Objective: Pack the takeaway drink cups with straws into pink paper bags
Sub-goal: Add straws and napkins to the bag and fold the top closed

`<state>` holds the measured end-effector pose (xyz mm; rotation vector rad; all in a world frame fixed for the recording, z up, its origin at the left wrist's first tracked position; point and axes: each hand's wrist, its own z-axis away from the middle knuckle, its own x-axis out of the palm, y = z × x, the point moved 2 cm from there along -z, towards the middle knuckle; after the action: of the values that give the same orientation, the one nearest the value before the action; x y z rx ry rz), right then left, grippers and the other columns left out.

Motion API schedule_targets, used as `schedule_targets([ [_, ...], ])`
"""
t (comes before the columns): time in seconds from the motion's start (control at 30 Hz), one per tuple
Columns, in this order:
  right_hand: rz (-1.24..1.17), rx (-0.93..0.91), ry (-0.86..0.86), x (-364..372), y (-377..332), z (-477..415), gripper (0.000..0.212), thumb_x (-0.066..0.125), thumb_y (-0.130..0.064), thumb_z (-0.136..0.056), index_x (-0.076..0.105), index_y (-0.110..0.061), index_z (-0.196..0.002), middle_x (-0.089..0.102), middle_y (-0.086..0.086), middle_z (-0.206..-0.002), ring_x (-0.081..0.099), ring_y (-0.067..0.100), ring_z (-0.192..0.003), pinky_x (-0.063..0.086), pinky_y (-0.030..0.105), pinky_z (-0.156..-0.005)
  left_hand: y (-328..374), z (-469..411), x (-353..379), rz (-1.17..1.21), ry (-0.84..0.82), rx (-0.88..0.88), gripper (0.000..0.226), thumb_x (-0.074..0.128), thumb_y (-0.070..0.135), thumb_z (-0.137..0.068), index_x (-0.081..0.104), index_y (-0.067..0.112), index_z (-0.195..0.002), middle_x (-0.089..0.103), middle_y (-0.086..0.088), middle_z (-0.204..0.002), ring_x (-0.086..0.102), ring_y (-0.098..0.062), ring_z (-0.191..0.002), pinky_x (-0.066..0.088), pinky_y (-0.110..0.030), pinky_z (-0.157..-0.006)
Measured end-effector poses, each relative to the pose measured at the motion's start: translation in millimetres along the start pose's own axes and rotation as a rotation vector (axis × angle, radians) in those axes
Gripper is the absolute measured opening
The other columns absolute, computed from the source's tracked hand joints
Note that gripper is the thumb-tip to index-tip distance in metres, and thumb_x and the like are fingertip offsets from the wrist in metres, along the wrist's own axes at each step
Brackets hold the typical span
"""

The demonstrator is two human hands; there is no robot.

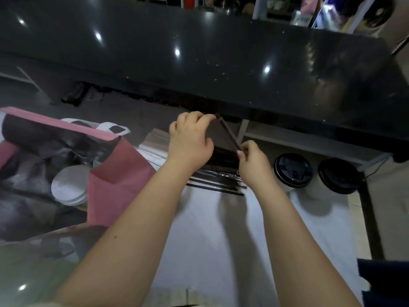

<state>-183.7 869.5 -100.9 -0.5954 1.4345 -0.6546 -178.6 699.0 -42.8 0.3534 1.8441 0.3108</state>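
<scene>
My left hand [190,140] and my right hand [254,162] hold one dark straw [229,135] between them, each pinching an end, above a pile of black wrapped straws [217,180] on the white work surface. An open pink paper bag [119,173] stands at the left, with a white-lidded cup [70,185] inside it. Two white cups with black lids, one [292,170] nearer and one [339,176] farther right, stand to the right of my right hand.
A glossy black counter [221,63] runs across the top, overhanging the work surface [221,240]. White bag handles [110,127] show behind the pink bag. A stack of pale paper [155,140] lies left of the straws. A dark frame edge [369,218] borders the right.
</scene>
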Motion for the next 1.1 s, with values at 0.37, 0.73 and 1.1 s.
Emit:
schedule_targets([
  [0.37,-0.286,-0.131,-0.021,-47.1,-93.2,45.1,0.016,0.050,-0.032,-0.098,0.063,-0.027,-0.089,0.061,-0.004,-0.076,0.055,0.015,-0.069,0.044,0.028,-0.060,-9.1,13.2,-127.3,-0.056,-0.007,0.033,0.049,0.064,0.025,-0.083,0.052,0.034,-0.130,0.054,0.004,-0.126,0.039,-0.026,-0.122,0.033,-0.044,-0.097],
  [0.73,-0.926,-0.225,-0.406,14.6,-224.6,99.2,0.023,0.040,-0.021,-0.104,0.060,-0.014,-0.094,0.050,0.001,-0.065,0.040,0.015,-0.052,0.035,0.027,-0.050,-115.5,57.0,-209.2,-0.005,-0.048,0.004,0.031,0.068,0.025,-0.079,0.064,0.035,-0.109,0.060,0.006,-0.117,0.048,-0.023,-0.116,0.041,-0.045,-0.098],
  [1.1,-0.932,-0.306,-0.308,117.8,-318.4,135.6,0.015,0.049,-0.013,-0.099,0.063,-0.012,-0.095,0.066,0.010,-0.075,0.067,0.030,-0.074,0.056,0.035,-0.070,-264.0,77.1,-236.7,0.279,-0.209,0.112,0.028,0.072,0.016,-0.075,0.069,0.037,-0.093,0.064,0.019,-0.093,0.061,-0.006,-0.091,0.054,-0.029,-0.080],
])
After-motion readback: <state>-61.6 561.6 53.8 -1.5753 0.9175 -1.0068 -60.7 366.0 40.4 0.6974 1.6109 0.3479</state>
